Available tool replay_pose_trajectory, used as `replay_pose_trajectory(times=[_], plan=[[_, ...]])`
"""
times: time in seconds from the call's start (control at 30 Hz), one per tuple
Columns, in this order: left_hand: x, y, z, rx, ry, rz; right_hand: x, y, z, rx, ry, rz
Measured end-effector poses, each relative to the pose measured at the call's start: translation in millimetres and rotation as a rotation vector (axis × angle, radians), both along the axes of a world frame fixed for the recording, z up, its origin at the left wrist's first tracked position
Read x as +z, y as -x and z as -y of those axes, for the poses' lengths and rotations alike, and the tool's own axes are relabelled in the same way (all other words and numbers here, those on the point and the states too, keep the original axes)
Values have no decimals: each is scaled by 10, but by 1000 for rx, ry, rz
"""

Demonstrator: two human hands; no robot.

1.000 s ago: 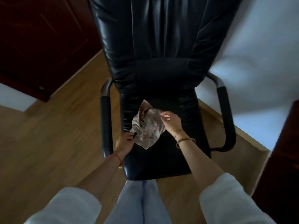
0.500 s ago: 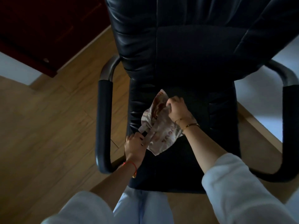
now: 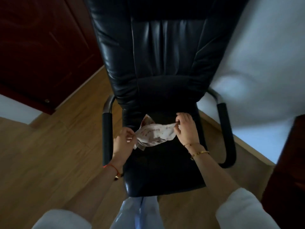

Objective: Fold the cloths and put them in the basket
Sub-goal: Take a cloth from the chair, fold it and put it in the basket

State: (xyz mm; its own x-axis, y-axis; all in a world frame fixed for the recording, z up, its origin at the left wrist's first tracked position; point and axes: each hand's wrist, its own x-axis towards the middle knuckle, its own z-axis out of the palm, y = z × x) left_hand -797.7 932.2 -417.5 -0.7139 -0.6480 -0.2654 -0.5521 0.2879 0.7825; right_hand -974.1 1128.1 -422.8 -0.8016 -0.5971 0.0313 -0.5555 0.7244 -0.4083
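Note:
A small pale cloth [image 3: 155, 134] with a reddish print is stretched sideways just above the seat of a black leather chair [image 3: 161, 166]. My left hand [image 3: 123, 141] pinches the cloth's left end between thumb and fingers. The right end is pinched by my right hand [image 3: 186, 128], whose fingers are curled over it. A loose corner of the cloth sticks up toward the chair back. No basket is in view.
The chair's tall backrest [image 3: 165, 55] fills the upper middle, with padded armrests on the left [image 3: 107, 138] and right [image 3: 226, 134]. Wooden floor [image 3: 49, 162] lies to the left, a dark red cabinet [image 3: 41, 47] at upper left, dark furniture [image 3: 290, 171] at right.
My right hand has moved to the right along the cloth, pulling it from a crumpled bunch into a sideways stretch. My left hand keeps its grip on the left end.

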Motion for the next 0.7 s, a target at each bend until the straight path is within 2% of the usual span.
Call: replay_pose_trajectory(times=[0.37, 0.6, 0.7], plan=[[2059, 48, 11, -357, 217, -354, 1768, -839, -745, -431, 438, -49], [2922, -179, -334, -614, 235, -651, 2699, -1822, -1362, -571, 569, -353], [3248, -308, -559, -715, 169, -761, 3081, -2294, -1625, -656, 575, -471]])
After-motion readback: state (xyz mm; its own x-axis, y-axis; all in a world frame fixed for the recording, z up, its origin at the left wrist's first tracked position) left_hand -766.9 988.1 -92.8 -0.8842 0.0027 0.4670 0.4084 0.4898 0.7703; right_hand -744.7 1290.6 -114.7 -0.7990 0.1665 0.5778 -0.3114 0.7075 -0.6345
